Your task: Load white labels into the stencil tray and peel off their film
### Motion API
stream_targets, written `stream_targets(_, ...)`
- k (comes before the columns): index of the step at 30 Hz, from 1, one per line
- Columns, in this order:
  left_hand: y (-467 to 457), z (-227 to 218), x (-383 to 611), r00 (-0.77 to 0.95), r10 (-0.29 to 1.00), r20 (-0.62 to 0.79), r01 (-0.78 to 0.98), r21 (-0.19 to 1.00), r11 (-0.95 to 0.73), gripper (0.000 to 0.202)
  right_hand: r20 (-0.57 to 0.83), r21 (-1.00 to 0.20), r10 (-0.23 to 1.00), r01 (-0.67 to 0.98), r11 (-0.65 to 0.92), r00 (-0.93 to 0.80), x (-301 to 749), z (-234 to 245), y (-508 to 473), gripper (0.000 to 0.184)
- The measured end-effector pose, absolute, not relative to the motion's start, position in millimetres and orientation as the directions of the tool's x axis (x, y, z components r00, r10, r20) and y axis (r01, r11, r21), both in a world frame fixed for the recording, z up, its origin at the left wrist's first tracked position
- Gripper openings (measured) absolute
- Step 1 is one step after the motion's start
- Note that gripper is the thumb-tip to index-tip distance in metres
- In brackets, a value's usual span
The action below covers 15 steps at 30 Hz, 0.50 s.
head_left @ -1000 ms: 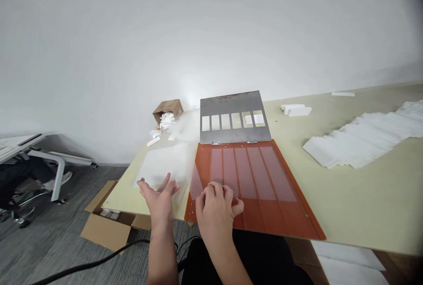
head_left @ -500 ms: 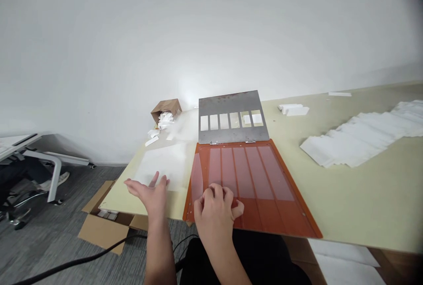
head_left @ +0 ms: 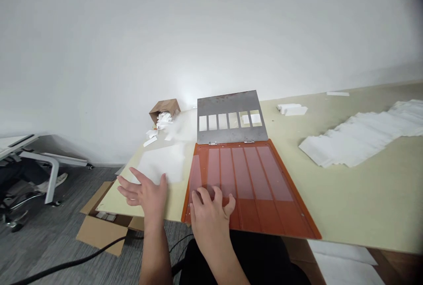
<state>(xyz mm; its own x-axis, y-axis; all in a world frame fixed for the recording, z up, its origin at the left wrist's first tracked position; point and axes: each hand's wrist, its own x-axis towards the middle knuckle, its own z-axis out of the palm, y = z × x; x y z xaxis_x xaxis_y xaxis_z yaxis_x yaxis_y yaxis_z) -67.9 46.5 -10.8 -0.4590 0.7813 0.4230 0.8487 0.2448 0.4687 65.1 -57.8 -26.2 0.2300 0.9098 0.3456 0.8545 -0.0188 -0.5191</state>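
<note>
My left hand [head_left: 144,192] is open above the table's left part, fingers spread, beside a stack of white translucent sheets [head_left: 160,161]. Nothing shows in it. Over the lower left of an orange grooved board [head_left: 264,214] is my right hand [head_left: 211,210]. Its fingers are bent and apart, the tips at the board's surface near the lower end of a narrow clear strip [head_left: 195,172]. Whether they touch that strip I cannot tell. Clear film strips [head_left: 228,170] lie across the board's grooves. A grey metal plate [head_left: 228,103] with several rectangular windows is hinged to the far edge and leans back.
A small cardboard box [head_left: 170,105] spills white pieces at the back left. White blocks [head_left: 292,109] and a long overlapping row of white sheets [head_left: 357,133] lie on the right. An open carton [head_left: 101,234] stands on the floor, near a black cable [head_left: 76,263].
My left hand has moved slightly left and turned, its fingers spreading more. My right hand has shifted a little left over the board, its fingers opening out. The narrow strip has shifted slightly.
</note>
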Motion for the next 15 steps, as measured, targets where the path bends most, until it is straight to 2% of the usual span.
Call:
stream_targets(4,48,0,-63,-0.444,0.788,0.426,0.858,0.457,0.237,0.11,0.344,-0.506,0.896,0.859,-0.075,0.281,58,-29,-57,0.023)
stream_targets(9,56,10,-65,-0.412,0.806,0.425,0.88,0.415,0.231,0.12,0.326,-0.502,0.893,0.857,-0.115,0.311,52,-34,-53,0.037)
stream_targets(15,70,14,-68,-0.378,0.834,0.403,0.898,0.379,0.224,0.117,0.358,-0.522,0.88,0.848,-0.087,0.311,51,-40,-50,0.043)
